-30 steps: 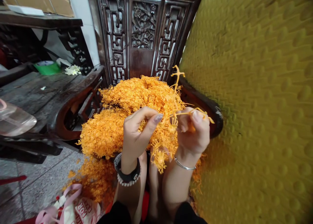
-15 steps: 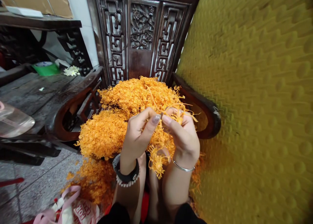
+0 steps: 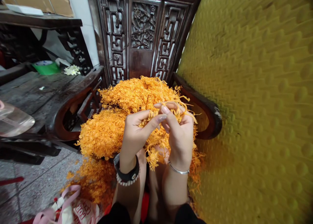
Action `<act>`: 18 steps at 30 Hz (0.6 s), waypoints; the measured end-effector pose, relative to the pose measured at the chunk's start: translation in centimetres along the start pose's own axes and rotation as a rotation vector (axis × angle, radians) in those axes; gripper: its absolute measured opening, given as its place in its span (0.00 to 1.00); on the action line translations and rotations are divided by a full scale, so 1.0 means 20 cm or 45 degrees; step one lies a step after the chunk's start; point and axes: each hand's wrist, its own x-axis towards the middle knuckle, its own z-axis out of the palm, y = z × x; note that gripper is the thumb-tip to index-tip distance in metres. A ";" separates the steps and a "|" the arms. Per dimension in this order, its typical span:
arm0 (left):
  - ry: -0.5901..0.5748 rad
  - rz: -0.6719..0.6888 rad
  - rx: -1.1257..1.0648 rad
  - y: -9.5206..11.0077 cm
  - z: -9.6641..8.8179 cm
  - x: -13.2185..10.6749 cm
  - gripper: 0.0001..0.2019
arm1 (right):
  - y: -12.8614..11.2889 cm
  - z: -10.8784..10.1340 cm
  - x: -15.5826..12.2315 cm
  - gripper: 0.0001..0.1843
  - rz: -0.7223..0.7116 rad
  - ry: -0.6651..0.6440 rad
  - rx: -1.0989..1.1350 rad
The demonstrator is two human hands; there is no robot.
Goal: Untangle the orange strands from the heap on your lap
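Observation:
My left hand (image 3: 135, 132) is closed, thumb and fingers pinching part of an orange stringy floret strand (image 3: 153, 158). My right hand (image 3: 180, 132) pinches the same strand just beside it, and the fingertips of both hands meet. Thin orange ends stick out above and to the right of my right fingers. One tufted end of the strand hangs below, between my wrists. What exactly lies between the fingertips is partly hidden. Right behind my hands rises a large heap of similar orange florets (image 3: 105, 131) on a dark wooden chair (image 3: 141, 63).
A wooden seat (image 3: 29, 90) on the left holds green tape (image 3: 47, 68), a pale flower (image 3: 72, 70) and a clear bottle (image 3: 16, 121). More orange florets (image 3: 94, 178) and a pink-handled bag (image 3: 83, 211) lie low at left. A yellow textured surface (image 3: 251, 113) borders the right.
My right hand has shifted slightly left, and its fingertips now overlap my left ones. The hanging tuft has moved up and left. The thin strand above my fingers has shifted right.

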 end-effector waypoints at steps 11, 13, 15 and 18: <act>-0.091 -0.030 -0.789 -0.06 0.11 0.00 0.21 | 0.00 0.06 0.00 0.08 0.047 0.018 0.540; -0.007 0.036 -0.946 -0.05 0.08 0.02 0.24 | -0.02 0.03 0.02 0.11 0.026 0.043 0.667; 0.098 0.153 -1.133 -0.03 0.03 0.05 0.26 | -0.04 -0.02 0.04 0.12 -0.039 0.097 0.779; 0.100 0.242 -1.273 0.00 -0.03 0.06 0.26 | -0.06 -0.08 0.07 0.09 -0.135 0.155 0.668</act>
